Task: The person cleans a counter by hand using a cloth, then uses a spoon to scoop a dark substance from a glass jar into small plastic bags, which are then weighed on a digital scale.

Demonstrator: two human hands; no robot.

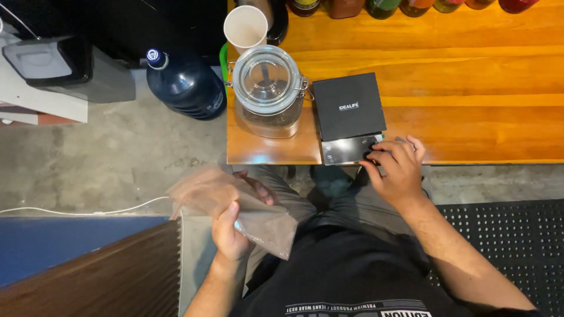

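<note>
scale [349,114] at the counter [470,70] edge, black, nothing on its platform; my right hand [396,167] holds nothing, fingertips resting on its front panel. my left hand [229,226] grips a plastic bag [235,208] of brown powder over my lap. jar [267,88] beside the scale sits lidded. weighing, i judge, not yet begun.

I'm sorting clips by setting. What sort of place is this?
Probably a cafe or drinks counter: a wooden counter with a small black scale, a clip-top glass jar, a paper cup and a row of bottles.
</note>
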